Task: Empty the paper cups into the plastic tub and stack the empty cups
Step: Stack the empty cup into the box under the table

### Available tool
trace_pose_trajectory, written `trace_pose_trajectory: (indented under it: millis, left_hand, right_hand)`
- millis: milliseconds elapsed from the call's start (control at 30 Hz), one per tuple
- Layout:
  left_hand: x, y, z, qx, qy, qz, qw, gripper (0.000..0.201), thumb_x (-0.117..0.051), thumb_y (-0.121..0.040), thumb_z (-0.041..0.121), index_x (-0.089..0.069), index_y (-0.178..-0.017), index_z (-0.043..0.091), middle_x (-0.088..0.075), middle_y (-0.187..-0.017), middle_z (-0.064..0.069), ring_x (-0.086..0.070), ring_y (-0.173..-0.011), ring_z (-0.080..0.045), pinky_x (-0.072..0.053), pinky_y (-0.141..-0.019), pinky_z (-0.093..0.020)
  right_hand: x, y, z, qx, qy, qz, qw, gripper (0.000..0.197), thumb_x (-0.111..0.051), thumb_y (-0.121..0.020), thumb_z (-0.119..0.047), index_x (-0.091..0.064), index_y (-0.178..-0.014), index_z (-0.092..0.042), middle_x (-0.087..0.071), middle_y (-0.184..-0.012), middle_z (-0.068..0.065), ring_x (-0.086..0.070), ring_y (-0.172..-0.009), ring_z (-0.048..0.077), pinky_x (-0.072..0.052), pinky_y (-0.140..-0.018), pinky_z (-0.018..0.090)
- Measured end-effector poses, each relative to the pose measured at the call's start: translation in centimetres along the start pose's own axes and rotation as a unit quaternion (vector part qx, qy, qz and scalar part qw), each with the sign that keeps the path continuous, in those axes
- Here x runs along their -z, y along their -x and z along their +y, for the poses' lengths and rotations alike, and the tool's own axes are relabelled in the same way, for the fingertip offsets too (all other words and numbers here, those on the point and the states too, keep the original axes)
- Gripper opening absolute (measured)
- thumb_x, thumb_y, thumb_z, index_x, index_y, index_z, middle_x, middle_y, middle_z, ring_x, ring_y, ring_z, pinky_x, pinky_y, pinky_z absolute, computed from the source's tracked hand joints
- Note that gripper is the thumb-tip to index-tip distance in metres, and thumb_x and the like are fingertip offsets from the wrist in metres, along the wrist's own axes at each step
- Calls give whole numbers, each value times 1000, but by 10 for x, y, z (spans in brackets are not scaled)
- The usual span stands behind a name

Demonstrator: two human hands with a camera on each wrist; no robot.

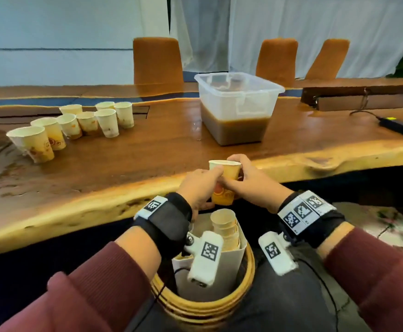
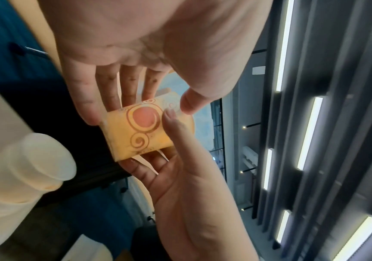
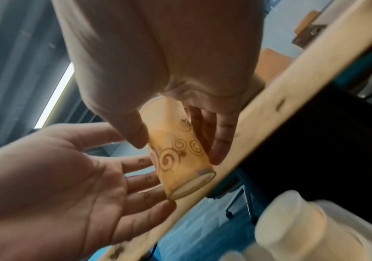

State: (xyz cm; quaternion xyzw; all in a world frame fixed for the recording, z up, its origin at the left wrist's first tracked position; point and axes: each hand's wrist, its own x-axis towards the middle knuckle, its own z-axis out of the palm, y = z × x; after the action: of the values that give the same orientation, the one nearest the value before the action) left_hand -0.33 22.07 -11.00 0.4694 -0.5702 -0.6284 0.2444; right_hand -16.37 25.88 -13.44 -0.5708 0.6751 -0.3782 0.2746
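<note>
An orange-patterned paper cup [image 1: 223, 197] stands upright in the air just off the table's near edge, held by both hands. My left hand [image 1: 203, 185] has its thumb near the rim and straight fingers behind the cup [image 2: 140, 134]. My right hand [image 1: 253, 183] pinches the cup [image 3: 180, 159] between thumb and fingers. Right below, a stack of nested cups [image 1: 224, 226] leans in a white paper bag [image 1: 229, 271]. The clear plastic tub [image 1: 238, 104], with brown liquid in its lower part, stands on the table beyond the hands. Several used cups [image 1: 88, 123] are grouped at the left.
The white bag sits in a round wooden bucket [image 1: 195, 307] between my knees. A black power adapter [image 1: 399, 125] with its cable lies at the far right of the wooden table [image 1: 100, 207]. Orange chairs [image 1: 157, 61] line the far side.
</note>
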Motion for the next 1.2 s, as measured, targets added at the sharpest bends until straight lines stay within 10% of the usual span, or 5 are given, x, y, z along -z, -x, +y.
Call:
trace_pose_trajectory:
  millis: [267, 633, 767, 967, 1200]
  left_hand:
    - [35, -7, -80, 88, -31, -28, 995, 34, -64, -86, 25, -70, -118, 18, -74, -108, -6, -69, -94, -17, -56, -78, -34]
    - [68, -24, -127, 156, -55, 53, 985, 22, -48, -84, 5, -63, -100, 7, -61, -101, -17, -64, -98, -30, -54, -80, -37]
    - [75, -25, -130, 158, -106, 66, 980, 32, -48, -92, 13, -62, -120, 9, -66, -109, -10, -62, -104, -25, -57, -94, -41]
    - [84, -21, -85, 112, -217, 22, 969, 20, -49, -95, 21, -66, -103, 13, -68, -101, -5, -65, -95, -22, -57, -82, -36]
    - [141, -19, 0, 21, -21, 95, 995, 21, -53, -100, 22, -69, -111, 13, -76, -101, -4, -73, -86, -17, -61, -81, -33]
  right_hand:
    - [-69, 18, 33, -32, 54, -70, 996, 60, -81, -86, -46, -44, -128, -25, -63, -111, -5, -65, -96, 11, -54, -76, 25]
    - [-133, 4, 51, -53, 177, -148, 972, 99, -83, -78, -59, -35, -152, -14, -58, -142, 7, -59, -125, 23, -50, -103, 37]
    - [-127, 3, 46, -31, 192, -170, 966, 82, -74, -88, -58, -44, -152, -16, -60, -143, 5, -60, -126, 20, -50, -101, 30]
    - [-95, -16, 10, 6, 163, -164, 973, 38, -69, -95, -51, -72, -120, -22, -74, -112, -6, -68, -100, 10, -52, -85, 25]
    - [-79, -70, -78, -11, -73, -140, 987, 29, -66, -102, -33, -71, -113, -7, -75, -98, 10, -74, -84, 22, -61, -77, 36]
